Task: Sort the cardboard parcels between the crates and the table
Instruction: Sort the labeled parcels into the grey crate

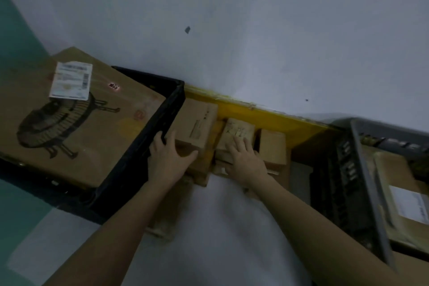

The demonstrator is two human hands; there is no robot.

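Two crates frame the scene: the black crate at the left holds a large printed box, and the grey crate is at the right edge. Between them, on the yellow table, are small parcels. The left hand lies with spread fingers on the left parcel; the right hand presses flat on the middle parcel. I judge a pick-up is starting; next, the fingers must close on one parcel.
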